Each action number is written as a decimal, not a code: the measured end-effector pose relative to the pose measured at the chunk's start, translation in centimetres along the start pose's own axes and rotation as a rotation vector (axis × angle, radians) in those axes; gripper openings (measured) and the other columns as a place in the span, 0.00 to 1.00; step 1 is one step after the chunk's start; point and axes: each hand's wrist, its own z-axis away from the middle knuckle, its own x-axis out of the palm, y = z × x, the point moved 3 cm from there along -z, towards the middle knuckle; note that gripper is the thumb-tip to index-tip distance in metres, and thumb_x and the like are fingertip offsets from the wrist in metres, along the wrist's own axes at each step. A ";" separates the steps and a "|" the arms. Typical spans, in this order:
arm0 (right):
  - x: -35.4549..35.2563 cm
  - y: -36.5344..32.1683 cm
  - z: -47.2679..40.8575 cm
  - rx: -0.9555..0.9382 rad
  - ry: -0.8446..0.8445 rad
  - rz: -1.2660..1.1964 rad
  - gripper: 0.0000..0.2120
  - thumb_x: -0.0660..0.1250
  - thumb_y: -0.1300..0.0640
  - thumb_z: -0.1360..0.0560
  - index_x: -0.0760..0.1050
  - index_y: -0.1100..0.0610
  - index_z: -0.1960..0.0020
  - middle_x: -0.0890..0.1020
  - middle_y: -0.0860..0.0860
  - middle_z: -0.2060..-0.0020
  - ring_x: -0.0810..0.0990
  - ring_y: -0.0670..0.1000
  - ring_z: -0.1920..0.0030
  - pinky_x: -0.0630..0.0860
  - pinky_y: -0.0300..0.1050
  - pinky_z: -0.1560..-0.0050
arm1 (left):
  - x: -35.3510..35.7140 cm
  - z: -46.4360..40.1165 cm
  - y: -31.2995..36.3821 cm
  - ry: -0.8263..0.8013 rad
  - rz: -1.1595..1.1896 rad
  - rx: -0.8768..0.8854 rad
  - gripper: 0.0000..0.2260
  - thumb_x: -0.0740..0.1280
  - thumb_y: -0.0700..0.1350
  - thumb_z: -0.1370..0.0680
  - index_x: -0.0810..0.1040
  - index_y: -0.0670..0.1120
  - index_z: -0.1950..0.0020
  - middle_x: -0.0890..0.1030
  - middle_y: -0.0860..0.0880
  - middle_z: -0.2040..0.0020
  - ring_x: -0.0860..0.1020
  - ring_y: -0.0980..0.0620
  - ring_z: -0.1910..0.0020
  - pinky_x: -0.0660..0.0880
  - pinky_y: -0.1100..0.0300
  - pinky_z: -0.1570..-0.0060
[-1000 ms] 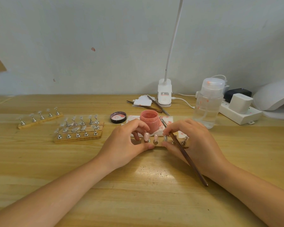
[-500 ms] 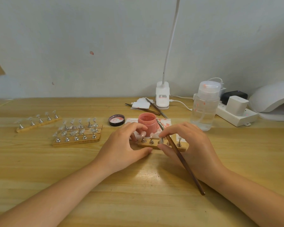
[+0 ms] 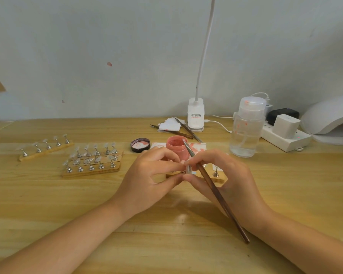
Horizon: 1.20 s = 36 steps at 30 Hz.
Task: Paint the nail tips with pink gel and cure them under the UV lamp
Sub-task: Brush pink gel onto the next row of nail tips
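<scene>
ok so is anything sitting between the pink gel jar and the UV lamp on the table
Yes. The clear pump bottle stands right of the pink gel jar, and the white power strip with its plugs lies before the UV lamp.

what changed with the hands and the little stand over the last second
Both hands lifted off the wooden strip and met above it: the left hand and the right hand now pinch one metal nail stand between their fingertips, raised off the strip. The brush stays in the right hand. The pink gel jar, its lid, the other nail racks and the bottle did not move.
</scene>
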 end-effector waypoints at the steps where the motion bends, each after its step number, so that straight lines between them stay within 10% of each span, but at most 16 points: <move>1: 0.1 0.0 0.0 -0.001 -0.005 -0.015 0.12 0.70 0.51 0.31 0.76 0.51 0.49 0.77 0.36 0.56 0.77 0.38 0.53 0.75 0.34 0.51 | 0.0 0.0 0.0 0.010 0.008 0.006 0.09 0.67 0.48 0.29 0.84 0.44 0.56 0.79 0.50 0.59 0.75 0.54 0.59 0.72 0.56 0.60; 13: -1.1 0.2 -1.0 0.142 0.151 -0.132 0.05 0.61 0.47 0.27 0.75 0.46 0.55 0.82 0.39 0.61 0.79 0.37 0.60 0.73 0.29 0.58 | -0.9 0.0 -0.5 0.144 0.154 -0.152 0.10 0.72 0.37 0.31 0.81 0.52 0.56 0.82 0.58 0.60 0.79 0.59 0.62 0.73 0.70 0.56; 20: -2.5 1.6 -5.5 0.331 0.178 -0.335 0.19 0.57 0.43 0.28 0.76 0.56 0.64 0.80 0.51 0.76 0.71 0.45 0.79 0.68 0.33 0.75 | -1.1 0.0 -1.0 0.186 0.143 -0.242 0.17 0.71 0.34 0.30 0.79 0.58 0.59 0.80 0.68 0.60 0.78 0.67 0.57 0.70 0.77 0.56; 36: 1.5 5.2 -10.6 0.401 -0.095 0.104 0.16 0.71 0.49 0.29 0.74 0.56 0.70 0.76 0.47 0.77 0.73 0.39 0.76 0.68 0.29 0.72 | -1.1 -0.1 -1.5 0.200 0.166 -0.306 0.13 0.71 0.36 0.29 0.80 0.55 0.59 0.81 0.67 0.61 0.78 0.65 0.60 0.69 0.76 0.57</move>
